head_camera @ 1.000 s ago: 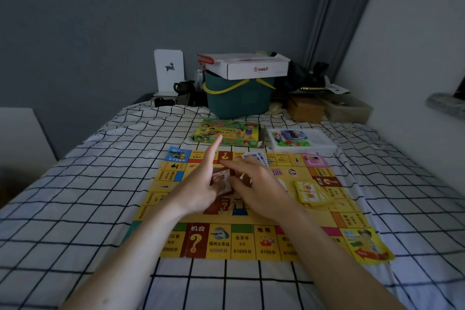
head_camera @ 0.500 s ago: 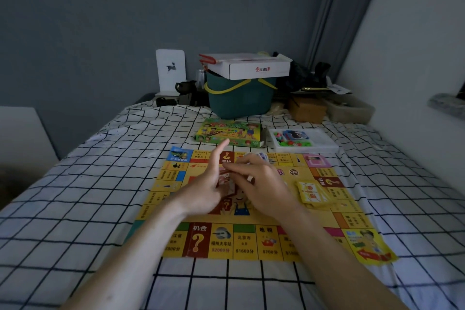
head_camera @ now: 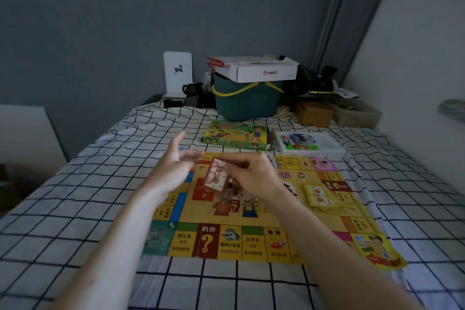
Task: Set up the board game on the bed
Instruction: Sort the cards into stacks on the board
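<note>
A yellow game board [head_camera: 254,241] lies flat on the checked bed sheet. Above its middle my right hand [head_camera: 254,176] pinches a small stack of red cards [head_camera: 216,178], tilted up off the board. My left hand [head_camera: 173,168] hovers just left of the stack with its fingers straight and spread, holding nothing. A yellow card stack [head_camera: 319,195] lies on the board's right side. Some bluish cards [head_camera: 273,161] peek out behind my right hand. The green game box [head_camera: 235,134] and a white tray of pieces [head_camera: 309,143] lie beyond the board.
A teal basket [head_camera: 247,100] with a white carton [head_camera: 261,70] on top stands at the head of the bed. A brown box [head_camera: 313,113] and a clear tub [head_camera: 357,114] sit to its right. A white wall runs along the right side.
My right hand has lifted the red card stack off the board and tilted it up. My left hand has let go of the cards and opened, drifting left.
</note>
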